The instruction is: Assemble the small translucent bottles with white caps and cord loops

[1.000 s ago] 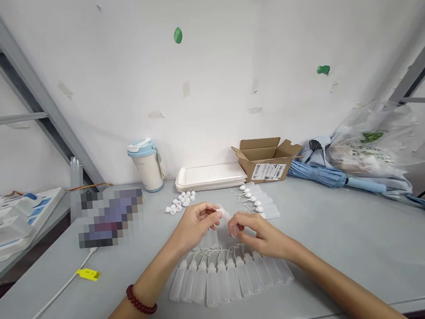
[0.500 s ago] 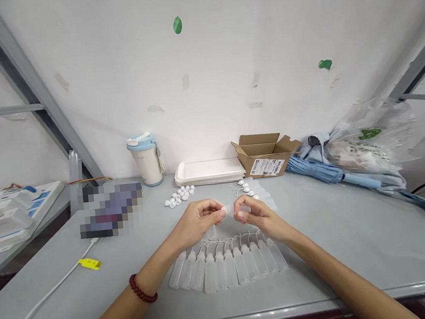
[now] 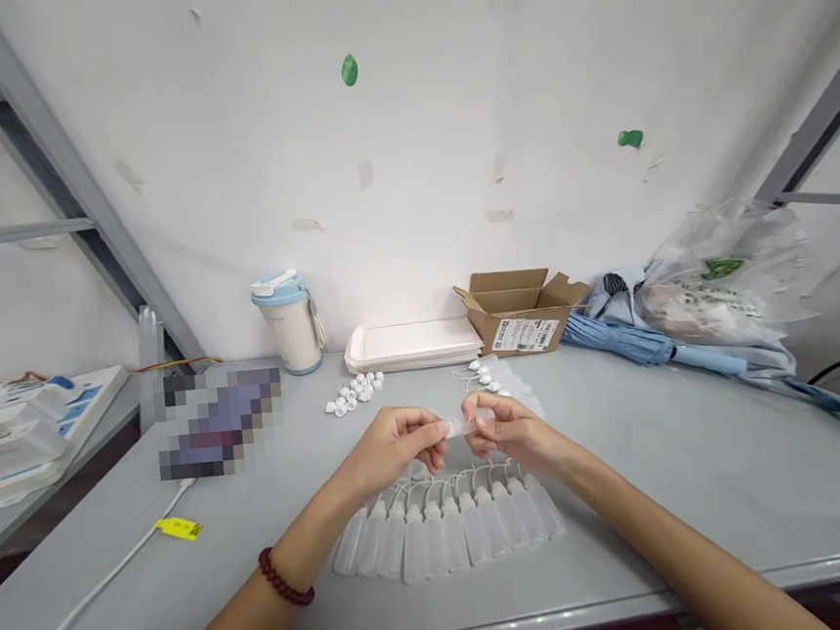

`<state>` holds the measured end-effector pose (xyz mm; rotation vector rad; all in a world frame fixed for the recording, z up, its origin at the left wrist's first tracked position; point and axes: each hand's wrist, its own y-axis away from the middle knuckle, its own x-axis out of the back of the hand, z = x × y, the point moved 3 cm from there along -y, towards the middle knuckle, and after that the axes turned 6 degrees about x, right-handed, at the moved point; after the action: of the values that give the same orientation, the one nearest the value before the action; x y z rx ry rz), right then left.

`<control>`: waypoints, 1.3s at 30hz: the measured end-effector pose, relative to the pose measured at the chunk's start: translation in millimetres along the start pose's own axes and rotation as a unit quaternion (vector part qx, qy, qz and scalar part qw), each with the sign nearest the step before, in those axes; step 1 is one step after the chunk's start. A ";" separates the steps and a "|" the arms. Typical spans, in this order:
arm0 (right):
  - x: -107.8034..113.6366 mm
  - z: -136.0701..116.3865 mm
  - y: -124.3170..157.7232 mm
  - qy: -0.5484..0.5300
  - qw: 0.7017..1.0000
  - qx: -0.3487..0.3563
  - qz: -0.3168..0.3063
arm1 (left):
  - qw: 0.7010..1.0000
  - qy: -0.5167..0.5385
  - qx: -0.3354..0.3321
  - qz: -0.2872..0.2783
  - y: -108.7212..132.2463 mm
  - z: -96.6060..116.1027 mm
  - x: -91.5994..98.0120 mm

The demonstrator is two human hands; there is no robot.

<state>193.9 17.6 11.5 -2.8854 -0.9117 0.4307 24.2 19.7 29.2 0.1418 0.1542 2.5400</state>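
Above the table, both hands meet at a small translucent plastic squeeze bottle (image 3: 461, 426). My left hand (image 3: 402, 441) pinches its neck end between thumb and fingers; any nozzle or cap there is hidden by the fingertips. My right hand (image 3: 512, 428) is closed around the bottle's body. Below the hands lies a row of similar bottles (image 3: 436, 539), each with a thin curved tube at its top. Behind my right hand rest several more bottles (image 3: 512, 382) with white caps. A cluster of loose white caps (image 3: 353, 392) sits beyond my left hand.
A stack of white trays (image 3: 415, 343) and an open cardboard box (image 3: 520, 321) stand along the wall. To the left are a blue-lidded cup (image 3: 290, 326), a pixelated object (image 3: 223, 420) and a white cable (image 3: 105, 578). A folded blue umbrella (image 3: 617, 340) and plastic bag (image 3: 718, 279) lie right.
The hands have drawn slightly closer together, and the left fingers have curled lower around the bottle's neck end. The view has tilted a little upward. The bottles on the table have stayed put.
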 end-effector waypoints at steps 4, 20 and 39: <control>-0.7 -0.6 0.8 0.012 1.000 -0.014 -0.023 | 0.997 0.043 0.048 -0.044 0.0 -4.9 -0.2; 2.8 8.1 -8.8 -0.003 1.000 -0.005 0.020 | 0.989 -0.041 -0.025 0.141 -1.0 -2.8 -1.9; -3.2 2.4 -6.0 0.093 0.994 0.022 0.050 | 0.972 -0.144 -0.083 0.164 3.2 0.6 -8.5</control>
<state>187.4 20.7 11.0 -2.8801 -0.7219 0.1805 29.5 12.4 29.6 0.5034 -0.2129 2.8078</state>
